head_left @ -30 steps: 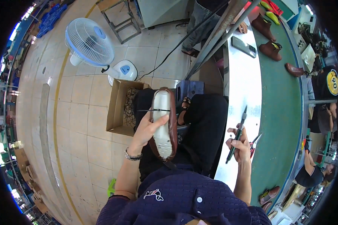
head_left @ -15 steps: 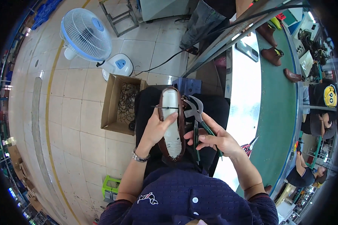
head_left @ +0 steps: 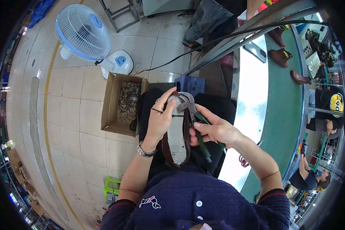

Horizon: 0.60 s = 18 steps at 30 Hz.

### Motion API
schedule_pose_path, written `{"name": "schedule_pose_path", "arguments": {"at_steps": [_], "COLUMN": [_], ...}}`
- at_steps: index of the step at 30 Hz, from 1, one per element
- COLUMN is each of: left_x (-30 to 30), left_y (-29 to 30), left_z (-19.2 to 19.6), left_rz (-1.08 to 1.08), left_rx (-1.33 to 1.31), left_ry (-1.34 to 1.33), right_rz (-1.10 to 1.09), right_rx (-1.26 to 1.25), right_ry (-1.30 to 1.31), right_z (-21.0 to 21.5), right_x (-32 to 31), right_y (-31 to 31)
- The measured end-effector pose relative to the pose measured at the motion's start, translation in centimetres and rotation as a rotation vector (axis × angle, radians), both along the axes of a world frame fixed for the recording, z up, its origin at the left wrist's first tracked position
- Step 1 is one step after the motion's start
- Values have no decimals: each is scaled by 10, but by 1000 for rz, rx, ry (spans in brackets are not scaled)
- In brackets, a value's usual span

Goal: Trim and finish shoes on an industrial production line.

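Observation:
In my lap lies a brown leather shoe, turned with its pale bottom upward and its leather edge folded up around the sides. My left hand grips its far left side, thumb lying on the bottom near the far end. A thin dark tie crosses the bottom, and one end sticks out past my left hand. My right hand is wrapped round the green handles of metal pincers. Their curved head rests against the far right end of the shoe; the exact bite of the jaws is hard to see.
Left of my legs stands a cardboard box of tangled dark strands, with a white-and-blue fan beyond it. On my right are a shiny metal ledge and a green belt carrying brown shoes. A blue crate sits ahead.
The pincers have moved left and away from me, from beside the shoe onto its far end. My left hand has slid farther up the shoe, and the pincers' handles look closer together.

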<state>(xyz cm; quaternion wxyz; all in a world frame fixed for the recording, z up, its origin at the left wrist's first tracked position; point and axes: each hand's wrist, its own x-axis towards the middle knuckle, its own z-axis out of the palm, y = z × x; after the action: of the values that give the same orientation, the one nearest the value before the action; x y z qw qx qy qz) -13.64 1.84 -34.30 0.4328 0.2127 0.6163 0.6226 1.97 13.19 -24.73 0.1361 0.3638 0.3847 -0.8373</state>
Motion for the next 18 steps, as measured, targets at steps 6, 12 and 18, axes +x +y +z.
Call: {"name": "schedule_pose_path", "arguments": {"at_steps": [6,12,18], "left_x": [5,7,0], "left_y": [-2,-1,3], "left_z": [5,4,8], "left_rz": [52,75,132], "left_rx": [-10,5,76], "left_ry": [31,41,-408], "right_rz": [93,140,201], "right_rx": [316,671,705], "right_ry": [45,48,89], "right_z": [-9,-17,-15], "right_x": [4,9,11], "right_y": [-16,-32,-24]}}
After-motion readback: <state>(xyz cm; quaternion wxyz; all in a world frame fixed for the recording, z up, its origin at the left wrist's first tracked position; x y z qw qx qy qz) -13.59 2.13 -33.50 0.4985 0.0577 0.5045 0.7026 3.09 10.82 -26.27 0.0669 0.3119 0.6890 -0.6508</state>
